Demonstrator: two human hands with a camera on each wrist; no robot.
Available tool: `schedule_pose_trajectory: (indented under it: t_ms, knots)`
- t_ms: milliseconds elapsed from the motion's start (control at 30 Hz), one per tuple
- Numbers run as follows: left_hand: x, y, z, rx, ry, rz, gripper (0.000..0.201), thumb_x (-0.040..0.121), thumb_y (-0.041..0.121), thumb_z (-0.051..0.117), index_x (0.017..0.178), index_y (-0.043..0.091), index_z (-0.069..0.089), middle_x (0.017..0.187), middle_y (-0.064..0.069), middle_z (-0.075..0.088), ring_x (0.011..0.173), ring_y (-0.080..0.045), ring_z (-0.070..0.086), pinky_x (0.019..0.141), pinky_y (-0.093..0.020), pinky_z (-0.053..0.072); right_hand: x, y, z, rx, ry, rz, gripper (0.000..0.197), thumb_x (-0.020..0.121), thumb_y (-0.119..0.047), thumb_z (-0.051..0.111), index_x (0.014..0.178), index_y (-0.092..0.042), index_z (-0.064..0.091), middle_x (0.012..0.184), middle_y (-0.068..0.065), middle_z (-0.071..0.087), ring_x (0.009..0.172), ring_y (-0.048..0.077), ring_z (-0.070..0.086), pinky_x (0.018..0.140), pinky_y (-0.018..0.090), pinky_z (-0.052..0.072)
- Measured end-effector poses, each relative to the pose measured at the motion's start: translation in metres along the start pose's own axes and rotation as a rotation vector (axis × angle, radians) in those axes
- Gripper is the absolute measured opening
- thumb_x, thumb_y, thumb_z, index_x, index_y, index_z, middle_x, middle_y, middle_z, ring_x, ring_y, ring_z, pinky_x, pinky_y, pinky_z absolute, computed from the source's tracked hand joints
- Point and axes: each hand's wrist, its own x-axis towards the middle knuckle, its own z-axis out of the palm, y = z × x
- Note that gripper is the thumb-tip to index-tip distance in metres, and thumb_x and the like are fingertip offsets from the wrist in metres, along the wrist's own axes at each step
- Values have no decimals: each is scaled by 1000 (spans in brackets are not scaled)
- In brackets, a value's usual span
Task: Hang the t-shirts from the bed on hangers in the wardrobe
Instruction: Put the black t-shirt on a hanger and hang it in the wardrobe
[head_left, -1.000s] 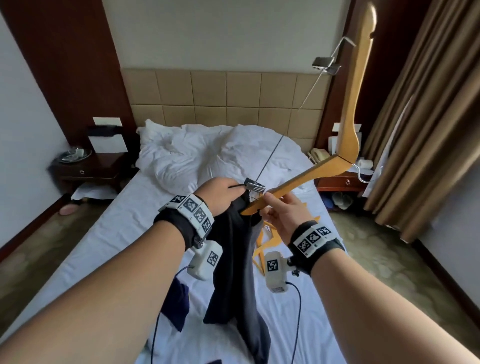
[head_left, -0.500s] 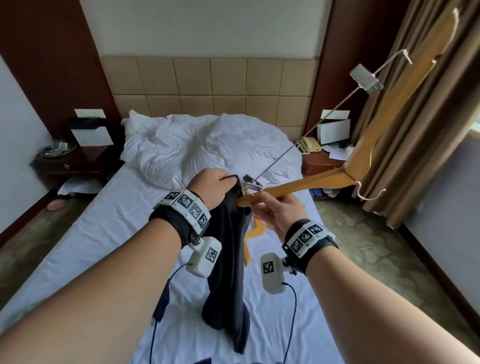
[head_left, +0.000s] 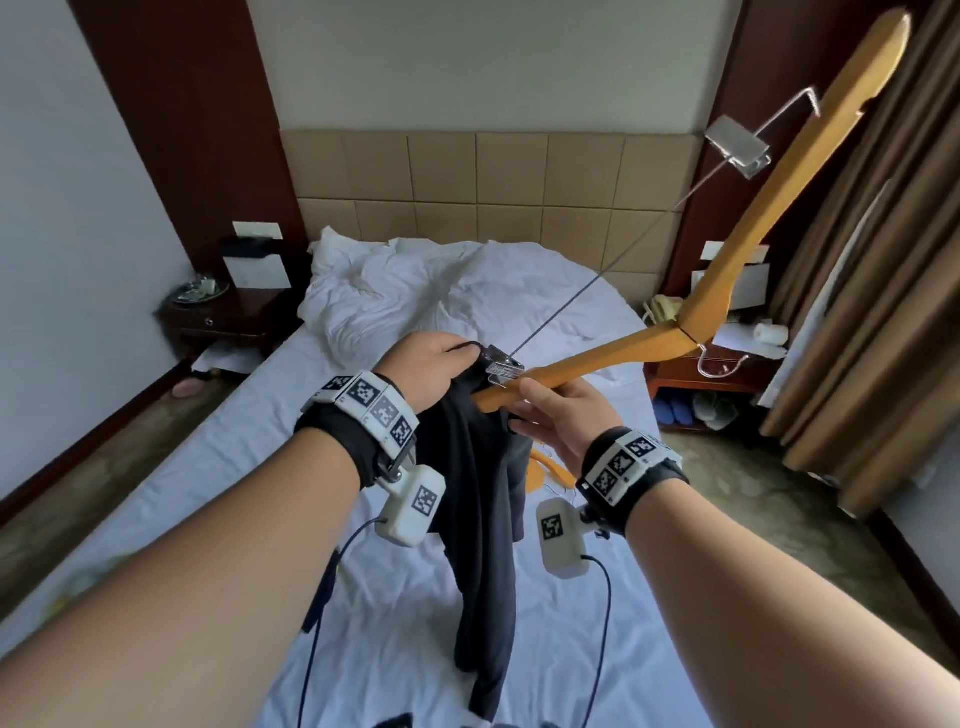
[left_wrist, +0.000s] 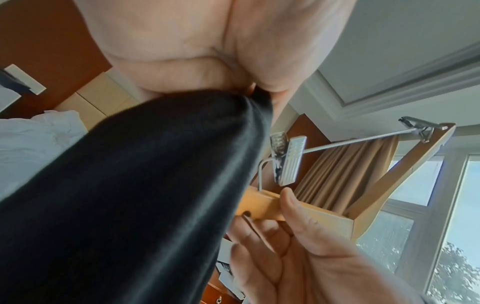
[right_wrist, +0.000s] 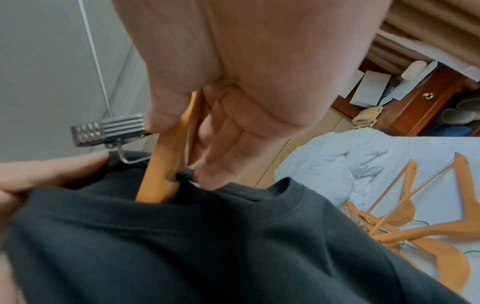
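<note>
both hands are busy over the bed (head_left: 218, 499): my left hand (head_left: 434, 364) grips the dark t-shirt (head_left: 480, 499) by its collar, my right hand (head_left: 558, 415) pinches one end of the wooden hanger (head_left: 691, 317), its tip touching the collar. spare hangers (right_wrist: 405, 216) lie on the sheet.

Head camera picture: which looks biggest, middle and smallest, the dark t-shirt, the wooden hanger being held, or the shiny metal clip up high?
1. Wooden hanger
2. Dark t-shirt, nearly as long
3. Shiny metal clip, far smaller
</note>
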Motion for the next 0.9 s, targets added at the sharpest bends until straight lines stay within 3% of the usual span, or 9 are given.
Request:
schedule_pose_trajectory:
  t_ms: [100,200,367,533,633,733,833,900]
  knots:
    - [-7,1,0,-118,25,-39,33,93,45,62,101,19,80,103,-4,79,107,-28,71,104,-49,52,5,7,1,-30,-72,36,25,100,-16,66,120,-2,64,112,16,76,109,29,73,99,45,56]
    - [-9,-9,-3,-199,85,-79,19,96,37,66,100,27,81,102,7,80,105,-16,72,107,-44,51,9,13,5,-74,-135,59,24,100,-18,67,119,-5,67,111,13,77,109,27,73,99,43,55]
    - [-8,-15,-21,-274,106,-84,43,81,48,68,110,20,80,104,5,80,105,-16,73,107,-45,52,17,11,26,-160,-166,6,24,98,-13,68,114,4,67,106,18,77,102,29,75,87,32,61]
    - [-5,-23,-47,-275,85,-51,20,96,34,68,104,22,82,102,3,80,104,-18,74,107,-46,52,25,3,49,-256,-152,-5,26,98,-12,68,116,6,64,106,19,77,96,35,76,89,42,62]
    - [-6,-29,-58,-223,76,-9,17,96,35,66,100,28,82,101,6,80,103,-17,74,106,-46,52,22,-4,60,-357,-131,-11,25,97,-18,70,115,-2,66,107,10,78,88,36,77,87,45,62]
    - [-9,-38,-66,-185,57,10,16,98,33,65,99,29,80,100,8,80,103,-15,73,106,-45,52,19,-4,71,-470,-114,-5,23,97,-24,72,113,-9,68,103,0,79,80,31,78,76,34,61]
    - [-14,-49,-72,-151,45,-8,14,100,33,65,101,30,79,100,12,79,103,-10,72,107,-41,51,15,3,83,-563,-124,-10,20,97,-27,70,109,-11,68,99,-2,80,79,26,78,83,37,61]
    - [-19,-58,-74,-128,35,-26,14,98,37,66,99,32,79,99,14,79,103,-8,72,107,-39,51,16,11,89,-589,-151,0,17,99,-24,68,107,-9,68,95,-1,80,80,24,78,76,32,62]
